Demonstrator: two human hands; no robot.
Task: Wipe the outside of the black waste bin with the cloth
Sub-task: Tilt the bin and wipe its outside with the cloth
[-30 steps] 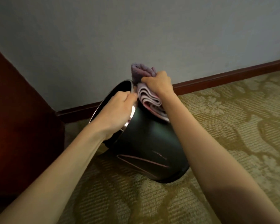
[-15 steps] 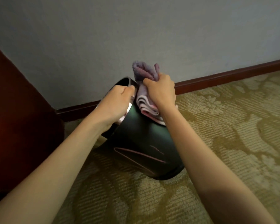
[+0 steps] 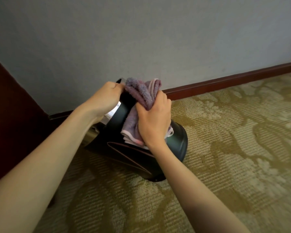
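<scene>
Head view: black waste bin [image 3: 178, 145] is tilted on patterned carpet [image 3: 233, 148]. Purple cloth [image 3: 138, 96] is gripped by right hand [image 3: 154, 122] and pressed against bin's side. Bin's rim is clasped by left hand [image 3: 106, 98]. Wall [image 3: 141, 39] behind.

Left hand [image 3: 106, 100] gripping tilted black bin [image 3: 178, 142], right hand [image 3: 154, 122] clutching cloth [image 3: 138, 93] (purple)

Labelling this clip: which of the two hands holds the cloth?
The right hand: it grips the purple cloth against the black bin; the left hand holds the rim.
</scene>
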